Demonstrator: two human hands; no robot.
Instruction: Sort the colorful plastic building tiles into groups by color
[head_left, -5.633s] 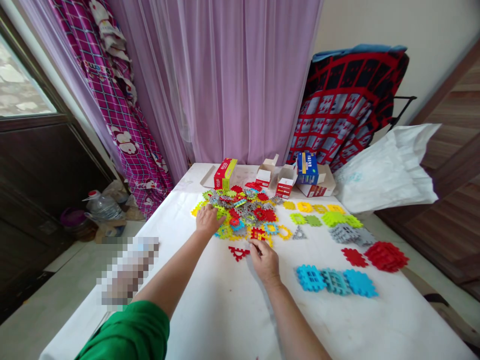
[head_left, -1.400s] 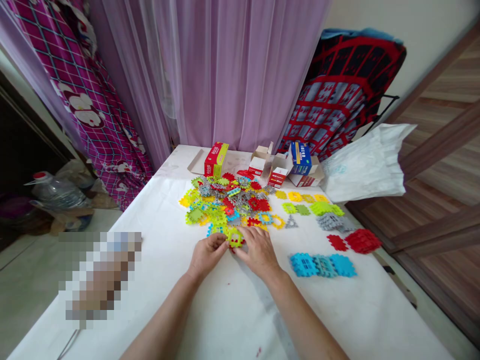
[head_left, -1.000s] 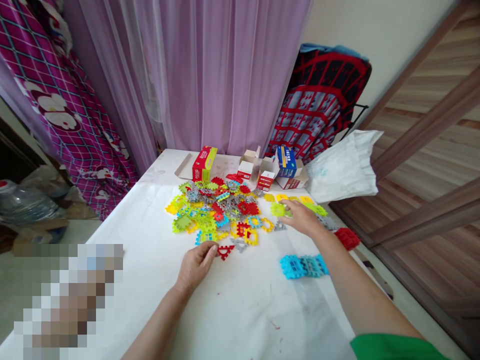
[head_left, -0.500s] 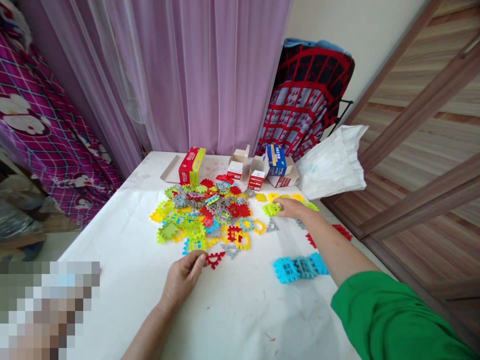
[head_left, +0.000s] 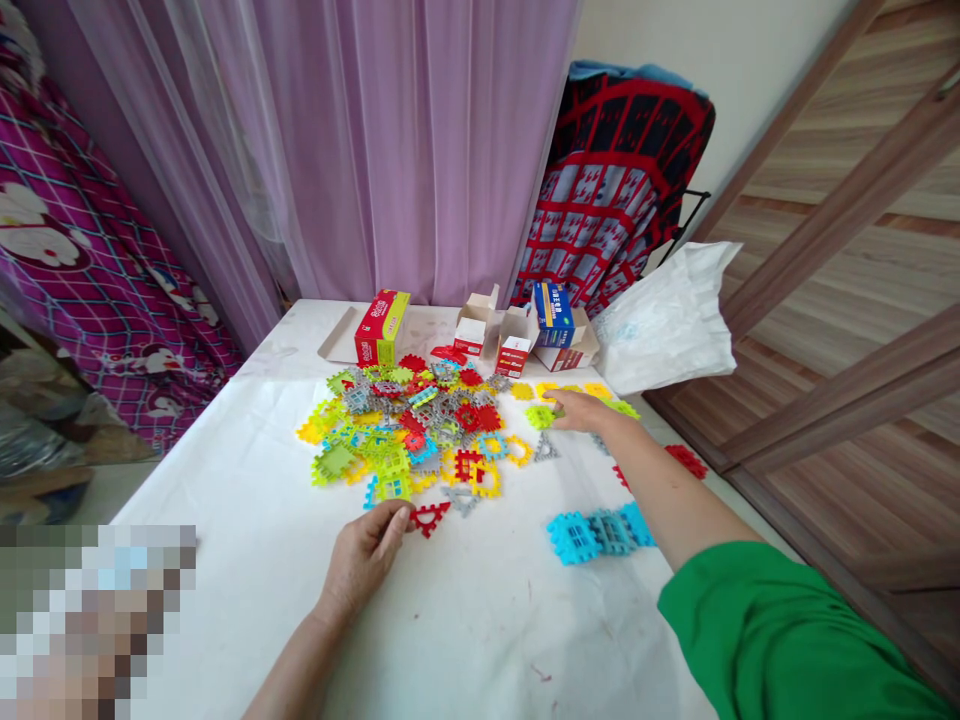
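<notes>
desk (head_left: 480,625) under white cloth, seen from above past two bare forearms. heap of interlocking plastic tiles (head_left: 397,425) spread over the middle of it, lime, yellow, red, grey and blue mixed, some lying on others.

right hand (head_left: 583,412) reaching out past the heap's right side, fingers (head_left: 562,400) stretched long and flat, not clenched, over a lime-green tile (head_left: 539,417) and touching it; whether grasped, cannot tell. green sleeve (head_left: 772,630) on that arm. grey triangle tile (head_left: 545,450) just below the hand. yellow tiles (head_left: 570,390) in a loose line just beyond the fingers.

left hand (head_left: 362,560) at the heap's near edge, fingers loosely curled and released, nothing seen in them. fingertips just beside a red triangle tile (head_left: 429,519); touching or not, too close to tell.

row of joined blue tiles (head_left: 598,535) apart on the right, just beside the right forearm. red tiles (head_left: 686,460) near the desk's right edge, just past the arm. along the back edge: red box (head_left: 381,328), open cardboard boxes (head_left: 474,325), blue box (head_left: 553,315), white plastic bag (head_left: 667,320). purple curtain (head_left: 390,150) behind.
</notes>
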